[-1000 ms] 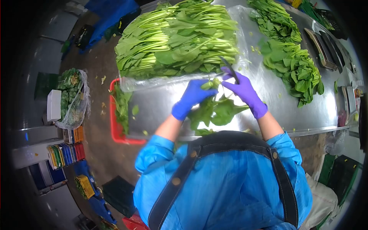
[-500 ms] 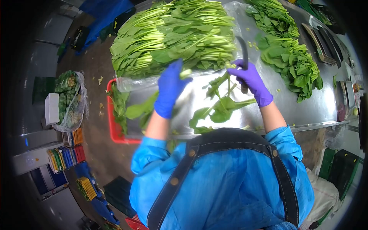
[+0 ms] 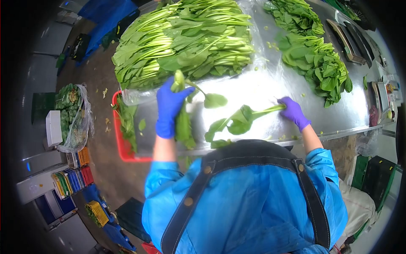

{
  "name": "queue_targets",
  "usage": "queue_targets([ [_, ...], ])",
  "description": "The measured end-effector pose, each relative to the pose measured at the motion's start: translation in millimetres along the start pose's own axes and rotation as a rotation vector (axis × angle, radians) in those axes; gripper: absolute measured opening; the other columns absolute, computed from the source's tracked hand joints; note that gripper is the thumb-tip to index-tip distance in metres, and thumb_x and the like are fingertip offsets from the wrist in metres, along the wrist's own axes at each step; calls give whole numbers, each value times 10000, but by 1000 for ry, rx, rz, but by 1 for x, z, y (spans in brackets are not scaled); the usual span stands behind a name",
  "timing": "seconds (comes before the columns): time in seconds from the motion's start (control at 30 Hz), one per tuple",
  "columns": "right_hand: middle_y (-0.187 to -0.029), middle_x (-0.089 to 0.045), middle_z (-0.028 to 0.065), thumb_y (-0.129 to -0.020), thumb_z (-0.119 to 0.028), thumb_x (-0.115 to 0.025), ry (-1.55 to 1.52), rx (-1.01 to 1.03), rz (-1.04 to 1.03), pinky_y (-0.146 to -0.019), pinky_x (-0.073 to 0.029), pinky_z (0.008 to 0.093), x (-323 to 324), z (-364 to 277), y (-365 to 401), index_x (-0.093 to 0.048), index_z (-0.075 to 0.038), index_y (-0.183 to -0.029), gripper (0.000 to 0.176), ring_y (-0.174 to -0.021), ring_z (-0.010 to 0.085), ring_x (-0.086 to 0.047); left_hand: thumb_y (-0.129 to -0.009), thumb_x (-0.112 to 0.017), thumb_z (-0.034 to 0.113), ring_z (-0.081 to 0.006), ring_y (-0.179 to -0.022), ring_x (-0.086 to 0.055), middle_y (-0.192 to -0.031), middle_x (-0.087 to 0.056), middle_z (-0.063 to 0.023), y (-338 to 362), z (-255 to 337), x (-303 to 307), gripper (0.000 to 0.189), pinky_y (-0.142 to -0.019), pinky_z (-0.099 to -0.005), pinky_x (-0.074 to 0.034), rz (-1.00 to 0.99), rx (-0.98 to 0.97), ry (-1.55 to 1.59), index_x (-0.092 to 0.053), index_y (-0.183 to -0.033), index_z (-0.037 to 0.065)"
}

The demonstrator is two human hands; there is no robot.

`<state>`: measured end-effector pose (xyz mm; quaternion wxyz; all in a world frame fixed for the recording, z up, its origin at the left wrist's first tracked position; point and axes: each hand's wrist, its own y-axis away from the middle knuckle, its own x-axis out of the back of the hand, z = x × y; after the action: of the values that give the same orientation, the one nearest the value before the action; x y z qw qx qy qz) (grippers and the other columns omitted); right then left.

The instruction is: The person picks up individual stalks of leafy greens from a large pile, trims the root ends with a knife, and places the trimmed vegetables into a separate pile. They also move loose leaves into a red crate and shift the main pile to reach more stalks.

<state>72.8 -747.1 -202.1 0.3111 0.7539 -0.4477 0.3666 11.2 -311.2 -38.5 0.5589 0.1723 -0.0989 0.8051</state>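
My left hand (image 3: 168, 106), in a blue-purple glove, is closed around a leafy green plant (image 3: 183, 127). Its pale cut base points up between thumb and fingers, and its leaves hang down toward the table edge. A loose leaf (image 3: 215, 100) on a thin stem sticks out beside that thumb. Over on the right, my right hand (image 3: 294, 112), gloved in purple, has its fingers closed at the stem end of another leafy green (image 3: 242, 120) lying on the metal table (image 3: 253, 91). The knife seen earlier cannot be clearly made out.
A large pile of leafy greens (image 3: 190, 42) lies on clear plastic at the back. More bunches (image 3: 321, 70) lie at the right. A red crate (image 3: 122, 146) holding leaves stands by the table's left end. Dark-handled trays (image 3: 349, 44) sit at the far right.
My left hand moved left with the green, turning its base upward. My right hand dropped down and right from the pile's edge to the lying stem; the curved dark blade no longer shows above it.
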Motion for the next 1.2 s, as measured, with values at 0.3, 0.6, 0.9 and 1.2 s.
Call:
queue_targets([
  [0.3, -717, -614, 0, -797, -221, -650, -567, -340, -182, -476, -403, 216, 74, -66, 4, -680, -49, -981, 254, -519, 83, -498, -725, -733, 103, -146, -842, -565, -958, -614, -52, -8, 8, 35, 495, -761, -269, -461, 127, -70, 216, -562, -1179, 2],
  [0.6, -690, -607, 9, -806, -273, -638, -665, -261, -181, -450, -380, 197, 81, -134, -18, -677, -18, -939, 291, -500, 57, -477, -712, -718, 275, -243, -775, -648, -910, -669, -133, 24, 26, -35, 392, -734, -341, -496, -274, -139, -197, -640, -1018, 43],
  [0.9, -726, -647, 37, -806, -273, -624, -742, -234, -271, -507, -444, 235, 67, -183, -31, -656, -49, -1034, 321, -560, 103, -551, -712, -724, 283, -157, -744, -560, -811, -633, -83, 30, -7, -104, 364, -702, -310, -455, -648, -118, -135, -633, -933, 8],
  [1.2, -802, -658, 84, -760, -28, -553, -258, 318, 245, -645, -511, 333, 29, -183, -31, -609, -171, -1152, 421, -694, 240, -637, -730, -714, 173, -89, -741, -563, -808, -639, -41, 36, 12, -88, 306, -662, -252, -464, -605, 106, 154, -637, -975, 6],
])
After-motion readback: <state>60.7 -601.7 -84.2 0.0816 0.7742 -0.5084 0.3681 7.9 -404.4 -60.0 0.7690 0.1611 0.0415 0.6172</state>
